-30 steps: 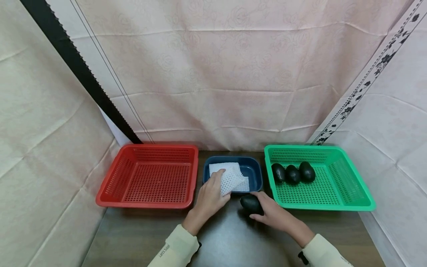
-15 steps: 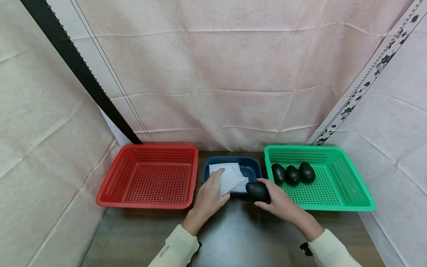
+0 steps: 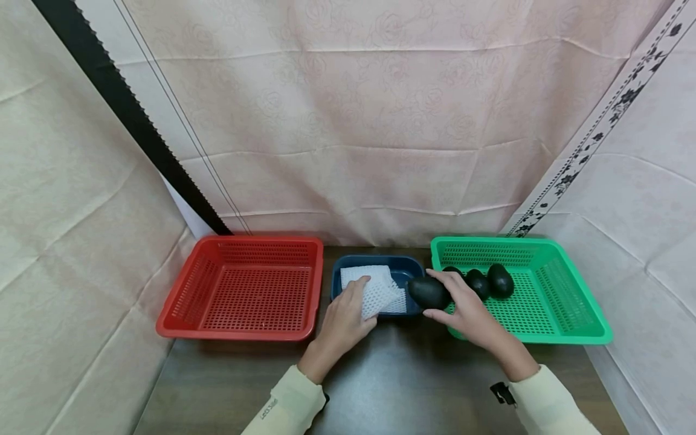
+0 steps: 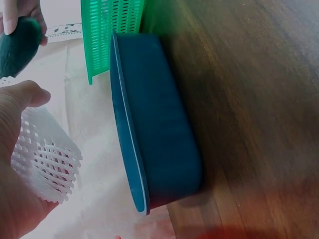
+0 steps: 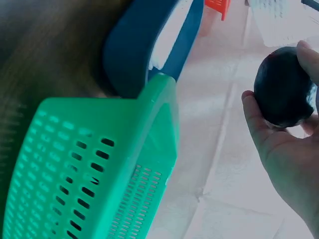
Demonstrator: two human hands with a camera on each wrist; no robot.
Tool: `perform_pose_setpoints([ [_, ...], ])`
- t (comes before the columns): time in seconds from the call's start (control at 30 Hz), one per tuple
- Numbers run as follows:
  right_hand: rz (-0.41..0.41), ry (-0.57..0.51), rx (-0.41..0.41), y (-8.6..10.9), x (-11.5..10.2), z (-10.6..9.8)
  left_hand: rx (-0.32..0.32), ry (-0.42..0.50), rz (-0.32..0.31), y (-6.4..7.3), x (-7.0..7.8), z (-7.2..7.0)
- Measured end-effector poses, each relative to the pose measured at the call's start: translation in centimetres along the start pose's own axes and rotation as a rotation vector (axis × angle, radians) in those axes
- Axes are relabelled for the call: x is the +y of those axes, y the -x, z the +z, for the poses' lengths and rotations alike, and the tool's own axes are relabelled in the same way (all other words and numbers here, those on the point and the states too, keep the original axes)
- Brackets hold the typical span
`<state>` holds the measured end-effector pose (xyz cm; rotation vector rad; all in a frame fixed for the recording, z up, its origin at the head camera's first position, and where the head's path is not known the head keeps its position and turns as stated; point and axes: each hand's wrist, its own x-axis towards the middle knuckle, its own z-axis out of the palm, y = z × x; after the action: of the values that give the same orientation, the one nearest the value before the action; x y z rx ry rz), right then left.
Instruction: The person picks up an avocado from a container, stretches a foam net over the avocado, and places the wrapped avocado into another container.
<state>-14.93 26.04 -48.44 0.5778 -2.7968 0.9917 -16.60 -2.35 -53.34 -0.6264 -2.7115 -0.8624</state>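
My left hand [image 3: 342, 323] holds a white foam fruit net [image 3: 377, 297] over the small blue tray [image 3: 405, 275]. In the left wrist view the mesh sleeve of the net [image 4: 47, 157] sits between thumb and fingers. Another piece of white net [image 3: 361, 272] lies inside the tray. A dark, oval avocado [image 3: 428, 293] is gripped in my right hand [image 3: 475, 317], raised between the tray's right side and the green basket. Its fingers and thumb curl round the avocado [image 5: 284, 87] in the right wrist view. Several avocados [image 3: 500, 281] lie in the green basket, one partly hidden by my right hand.
On the right stands the perforated green basket [image 3: 562, 290]. A red basket [image 3: 261, 296] of similar shape stands on the left. Behind them hangs a pale pink cloth [image 3: 391, 121]. The wooden table [image 3: 380, 386] runs along the front.
My right hand has carried the avocado up, rightward and away from me, from in front of the blue tray to over its right edge. My left hand and the net have barely moved.
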Motion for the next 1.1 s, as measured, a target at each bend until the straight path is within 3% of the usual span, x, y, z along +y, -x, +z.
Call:
perform_pose_setpoints([
  [0.43, -0.057, -0.011, -0.005, -1.1, -0.3, -0.8, -0.07, -0.07, 0.089, -0.2, 0.3, -0.1],
  [0.7, -0.023, -0.115, -0.042, -1.3, -0.6, -0.3, -0.096, -0.1, 0.127, -0.2, 0.9, -0.1],
  [1.1, -0.012, -0.155, -0.051, -1.3, -0.9, 1.1, -0.07, -0.023, 0.19, -0.4, 1.4, -0.1],
])
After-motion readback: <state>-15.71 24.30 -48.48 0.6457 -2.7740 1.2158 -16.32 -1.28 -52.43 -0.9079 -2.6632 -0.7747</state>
